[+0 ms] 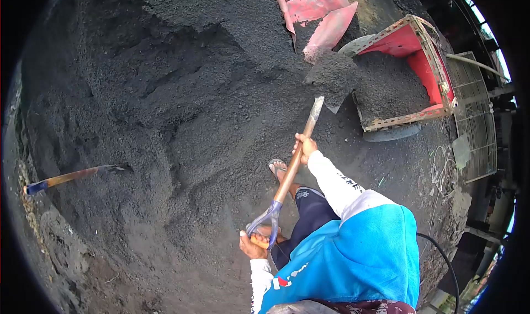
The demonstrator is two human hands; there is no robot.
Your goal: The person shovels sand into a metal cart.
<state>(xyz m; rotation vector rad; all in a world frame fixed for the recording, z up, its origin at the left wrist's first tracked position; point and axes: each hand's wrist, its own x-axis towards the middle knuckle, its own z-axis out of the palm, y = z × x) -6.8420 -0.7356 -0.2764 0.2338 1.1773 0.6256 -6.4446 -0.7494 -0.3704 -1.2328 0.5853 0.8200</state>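
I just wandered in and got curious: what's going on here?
A person is shoveling dark, grainy material. Their left hand grips the end of a shovel, and their right hand holds its shaft farther down. A mound sits on the blade, right by a red-lined box that holds more. Another handled tool rests off to the left.

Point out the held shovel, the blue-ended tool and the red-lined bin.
Held shovel (287, 179), head view: brown shaft.
Blue-ended tool (72, 176), head view: brown shaft.
Red-lined bin (430, 78), head view: red inner wall.
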